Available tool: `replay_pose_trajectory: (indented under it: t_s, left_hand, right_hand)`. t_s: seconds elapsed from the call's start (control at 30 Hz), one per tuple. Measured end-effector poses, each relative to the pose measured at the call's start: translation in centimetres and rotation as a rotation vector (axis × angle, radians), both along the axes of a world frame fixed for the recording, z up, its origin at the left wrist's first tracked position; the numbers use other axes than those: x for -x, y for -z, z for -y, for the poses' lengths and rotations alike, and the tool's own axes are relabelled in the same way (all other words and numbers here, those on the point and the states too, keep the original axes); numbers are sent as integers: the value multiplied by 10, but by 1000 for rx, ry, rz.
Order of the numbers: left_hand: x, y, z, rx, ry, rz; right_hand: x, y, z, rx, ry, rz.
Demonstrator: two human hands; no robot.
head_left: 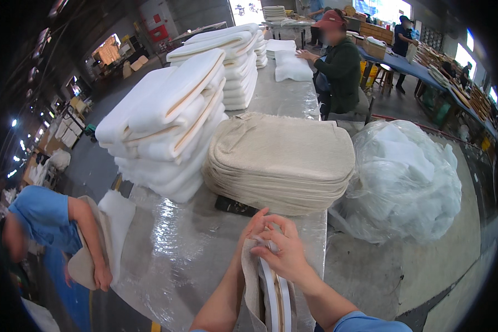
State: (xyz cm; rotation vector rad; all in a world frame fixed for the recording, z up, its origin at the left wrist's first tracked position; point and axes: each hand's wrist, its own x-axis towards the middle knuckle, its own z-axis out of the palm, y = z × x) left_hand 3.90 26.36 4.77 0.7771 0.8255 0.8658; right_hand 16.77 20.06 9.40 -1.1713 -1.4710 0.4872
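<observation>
A beige fabric cover (251,279) stands on edge at the table's near side, its opening facing me. White strips (275,293) with a thin brownish line between them run along that opening. My left hand (253,226) grips the far end of the cover from its left, its fingers partly hidden behind the right hand. At the same end, my right hand (285,249) has its thumb and fingers bent in a pinch on the edge. Just beyond both hands lies a neat stack of beige fabric covers (282,141) with rounded corners, resting partly on a dark object (232,206).
Tall piles of folded white padding (160,110) stand left and behind on the plastic-covered table (166,249). A large clear bag (404,177) of white filling sits at the right. One person (55,221) works at the left, another (340,66) at the far right side.
</observation>
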Motion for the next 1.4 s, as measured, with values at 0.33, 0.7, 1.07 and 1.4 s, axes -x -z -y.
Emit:
replay_pose_trajectory:
  t_s: [0.33,0.7,1.07,1.4]
  left_hand:
    - [-1,-20,23,-218,-252,-68]
    - [19,-23,40,-98,-149,284]
    - [20,-5,29,-35,-9,245]
    - [126,18,121,119,-586,-31]
  right_hand:
    - [-8,-8,-3,8,74,-276]
    - [-12,-3,-35,83,-233,-52]
    - [-21,-3,-25,133,-339,44]
    - [12,3,52,287,-82,307]
